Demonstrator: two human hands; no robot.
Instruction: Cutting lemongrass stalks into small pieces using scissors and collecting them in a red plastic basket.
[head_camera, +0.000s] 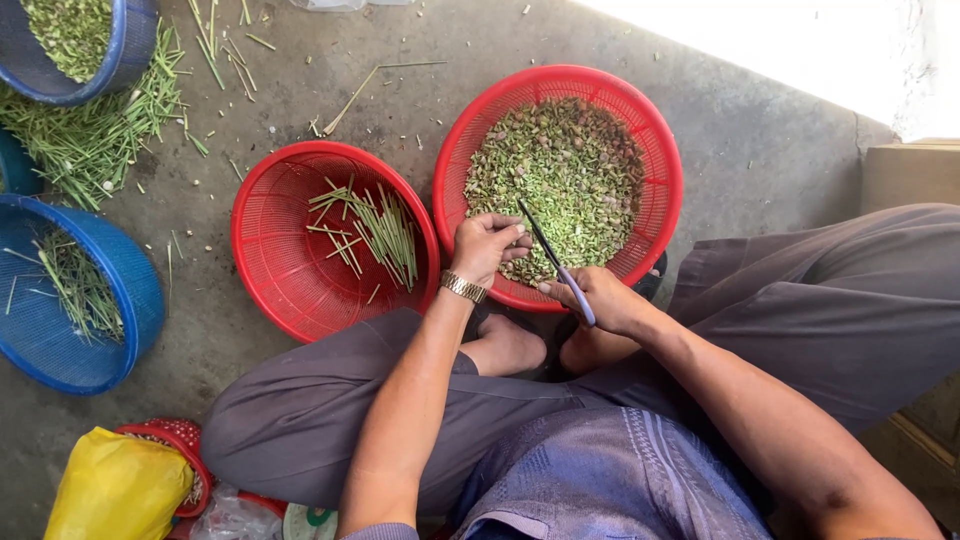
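I see my left hand curled over the near rim of the right red basket, fingers pinched round something small that I cannot make out, probably 1 of the green pieces. My right hand is clenched on the pale handle of a small knife, whose dark blade points up toward the left fingertips, just beside them. That basket sits on the concrete floor toward its far right side and is heaped with chopped green bits. Touching it on the left is a second red basket holding a few thin green stalks. I judge the stalks light, thin and fairly stiff, likely to snap or slip if squeezed, so best pinched close to the cut end. 2 blue baskets stand at the floor's left edge, with loose stalks between them, and a yellow bag lies at the near left corner
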